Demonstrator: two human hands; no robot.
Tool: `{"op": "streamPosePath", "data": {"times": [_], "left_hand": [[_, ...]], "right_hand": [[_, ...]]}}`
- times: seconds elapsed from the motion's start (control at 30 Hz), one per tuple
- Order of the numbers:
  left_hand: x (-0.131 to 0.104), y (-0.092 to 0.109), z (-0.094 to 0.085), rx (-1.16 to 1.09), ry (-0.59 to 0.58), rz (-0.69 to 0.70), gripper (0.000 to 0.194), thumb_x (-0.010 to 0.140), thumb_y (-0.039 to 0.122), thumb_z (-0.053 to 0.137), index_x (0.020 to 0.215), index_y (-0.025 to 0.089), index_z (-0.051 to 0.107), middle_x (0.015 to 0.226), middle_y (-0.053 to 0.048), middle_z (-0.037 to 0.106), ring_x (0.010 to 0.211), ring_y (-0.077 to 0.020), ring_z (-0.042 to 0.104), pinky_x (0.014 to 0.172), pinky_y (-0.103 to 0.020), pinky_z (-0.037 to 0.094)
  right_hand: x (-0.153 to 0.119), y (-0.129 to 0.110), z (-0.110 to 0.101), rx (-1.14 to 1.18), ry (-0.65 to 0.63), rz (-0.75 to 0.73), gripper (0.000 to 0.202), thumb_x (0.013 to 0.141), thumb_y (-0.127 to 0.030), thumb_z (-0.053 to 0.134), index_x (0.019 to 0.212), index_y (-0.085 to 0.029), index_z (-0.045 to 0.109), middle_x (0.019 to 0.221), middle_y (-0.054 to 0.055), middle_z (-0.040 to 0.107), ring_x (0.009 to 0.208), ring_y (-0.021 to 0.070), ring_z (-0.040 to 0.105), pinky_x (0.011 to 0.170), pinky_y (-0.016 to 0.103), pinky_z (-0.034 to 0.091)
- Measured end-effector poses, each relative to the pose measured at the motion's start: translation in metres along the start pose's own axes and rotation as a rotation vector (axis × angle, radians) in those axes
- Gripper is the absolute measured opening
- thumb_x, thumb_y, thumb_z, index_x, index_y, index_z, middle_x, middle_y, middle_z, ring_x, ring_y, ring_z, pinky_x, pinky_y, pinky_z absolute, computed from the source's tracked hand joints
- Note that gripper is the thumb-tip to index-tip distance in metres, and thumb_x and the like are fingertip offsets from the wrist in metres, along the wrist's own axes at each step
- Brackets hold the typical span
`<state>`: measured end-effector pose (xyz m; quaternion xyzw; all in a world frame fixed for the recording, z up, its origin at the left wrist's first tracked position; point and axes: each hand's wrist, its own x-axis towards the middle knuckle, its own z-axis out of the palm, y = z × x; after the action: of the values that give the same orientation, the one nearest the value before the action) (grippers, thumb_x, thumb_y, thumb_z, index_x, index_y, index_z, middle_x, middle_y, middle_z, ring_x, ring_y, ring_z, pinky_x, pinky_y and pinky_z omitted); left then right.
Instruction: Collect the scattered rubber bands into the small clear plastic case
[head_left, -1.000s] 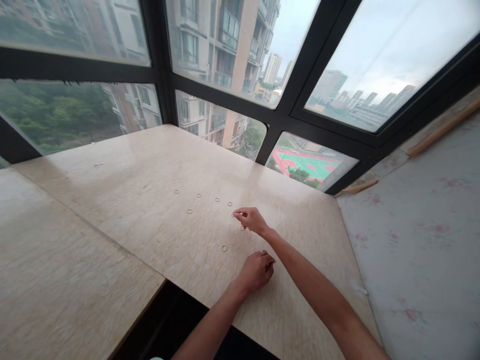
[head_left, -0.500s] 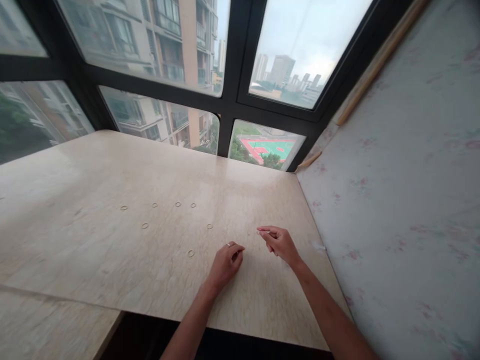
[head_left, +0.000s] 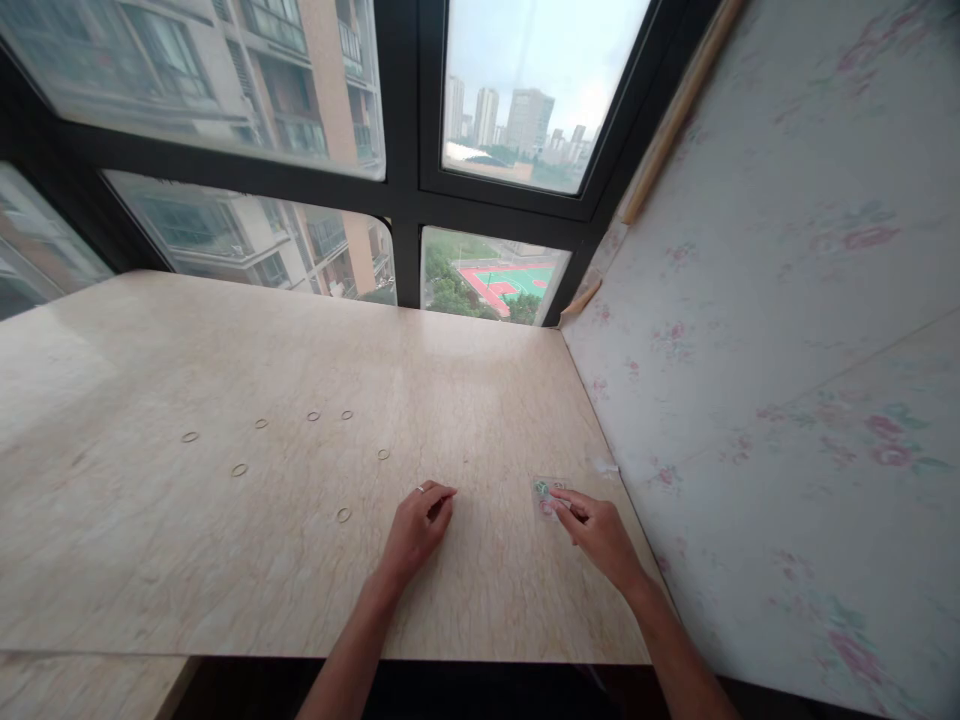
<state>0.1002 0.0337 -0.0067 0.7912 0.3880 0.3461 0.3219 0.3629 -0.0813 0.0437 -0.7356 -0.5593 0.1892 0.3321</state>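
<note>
My right hand (head_left: 596, 525) is over a small clear compartment box (head_left: 541, 502) at the right of the tabletop. Inside the box are small green and pinkish-red looped pieces. The thumb and forefinger are pinched together over it; what is between the fingertips, if anything, is too small to make out. My left hand (head_left: 420, 520) rests on the tabletop left of the box, its fingers curled in with nothing visible in them. One of its fingers wears a ring. Several thin round bands lie spread out to its left, the nearest band (head_left: 343, 515) apart from the hand.
The pale marbled tabletop (head_left: 247, 570) runs back to a dark-framed window (head_left: 405, 240). A wall with flowered paper (head_left: 750, 400) borders its right side. A whitish scrap (head_left: 605, 466) lies by the wall. Farther left are more bands, one being a band (head_left: 190, 437).
My right hand has moved right and toward me, from above the tabletop to the clear box. The view has swung right, showing the box. My left hand stays resting in place.
</note>
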Motion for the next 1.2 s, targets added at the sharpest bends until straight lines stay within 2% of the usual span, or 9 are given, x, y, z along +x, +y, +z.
{"op": "streamPosePath", "data": {"times": [0.27,0.47,0.57,0.67,0.77,0.93,1.0,1.07,1.2], "left_hand": [[0.001,0.003,-0.004,0.003,-0.007,-0.009,0.018,0.085,0.02,0.048,0.089,0.019,0.066,0.085,-0.004,0.068,0.076,-0.0149,0.062,0.068,-0.027,0.049],[0.0,0.005,-0.006,-0.057,-0.024,-0.06,0.018,0.086,0.023,0.05,0.088,0.018,0.067,0.087,-0.005,0.069,0.077,-0.0149,0.064,0.068,-0.027,0.051],[-0.002,0.004,-0.007,-0.18,0.004,-0.148,0.022,0.086,0.027,0.051,0.1,0.018,0.066,0.091,-0.007,0.07,0.077,-0.0149,0.065,0.068,-0.028,0.053],[0.001,-0.001,-0.012,-0.328,0.049,-0.221,0.039,0.086,0.032,0.053,0.122,0.017,0.055,0.104,-0.01,0.069,0.074,-0.0133,0.064,0.066,-0.028,0.055],[0.013,-0.011,-0.033,-0.277,0.108,-0.247,0.046,0.085,0.034,0.054,0.127,0.018,0.05,0.115,-0.012,0.065,0.071,-0.0117,0.062,0.065,-0.027,0.055],[0.049,-0.043,-0.098,0.209,0.158,-0.254,0.039,0.082,0.028,0.054,0.119,0.018,0.057,0.118,-0.011,0.062,0.071,-0.0128,0.063,0.073,-0.03,0.053],[0.064,-0.058,-0.123,0.447,0.121,-0.327,0.039,0.082,0.023,0.052,0.12,0.016,0.058,0.121,-0.011,0.06,0.07,-0.0122,0.063,0.081,-0.03,0.05],[0.078,-0.07,-0.142,0.678,0.014,-0.412,0.039,0.084,0.024,0.049,0.122,0.015,0.058,0.121,-0.011,0.06,0.08,-0.0151,0.065,0.084,-0.029,0.048],[0.098,-0.081,-0.155,0.776,-0.087,-0.436,0.032,0.084,0.027,0.05,0.11,0.017,0.066,0.113,-0.012,0.063,0.097,-0.0222,0.063,0.082,-0.029,0.047]], "right_hand": [[-0.009,-0.004,0.0,0.026,0.094,-0.043,0.036,0.088,-0.038,0.05,0.1,-0.014,0.074,0.06,0.004,0.069,0.043,0.0138,0.059,0.045,0.024,0.047],[-0.039,0.0,0.03,0.01,-0.02,-0.225,0.029,0.091,-0.031,0.049,0.102,-0.019,0.073,0.088,0.008,0.076,0.071,0.0196,0.072,0.065,0.029,0.057],[-0.046,0.006,0.043,-0.067,-0.025,-0.337,0.029,0.091,-0.028,0.048,0.102,-0.02,0.074,0.087,0.009,0.076,0.071,0.0224,0.072,0.066,0.033,0.058],[-0.044,0.012,0.047,-0.084,0.007,-0.383,0.029,0.092,-0.027,0.047,0.103,-0.02,0.073,0.089,0.01,0.076,0.072,0.0232,0.073,0.066,0.034,0.06],[-0.041,0.017,0.049,-0.095,0.029,-0.459,0.03,0.093,-0.026,0.046,0.102,-0.017,0.073,0.089,0.01,0.076,0.071,0.0222,0.073,0.064,0.031,0.06],[-0.04,0.023,0.053,-0.131,0.065,-0.572,0.031,0.094,-0.023,0.044,0.1,-0.013,0.073,0.087,0.011,0.076,0.068,0.0206,0.073,0.062,0.027,0.059],[-0.04,0.023,0.054,-0.143,0.074,-0.58,0.031,0.094,-0.023,0.044,0.099,-0.014,0.073,0.085,0.01,0.076,0.067,0.0203,0.073,0.061,0.027,0.059],[-0.04,0.023,0.054,-0.151,0.081,-0.588,0.031,0.094,-0.024,0.044,0.098,-0.015,0.073,0.084,0.009,0.076,0.065,0.0202,0.073,0.059,0.026,0.059],[-0.038,0.022,0.054,-0.163,0.081,-0.608,0.032,0.094,-0.022,0.043,0.096,-0.014,0.073,0.083,0.01,0.076,0.064,0.0205,0.072,0.058,0.027,0.059]]}}
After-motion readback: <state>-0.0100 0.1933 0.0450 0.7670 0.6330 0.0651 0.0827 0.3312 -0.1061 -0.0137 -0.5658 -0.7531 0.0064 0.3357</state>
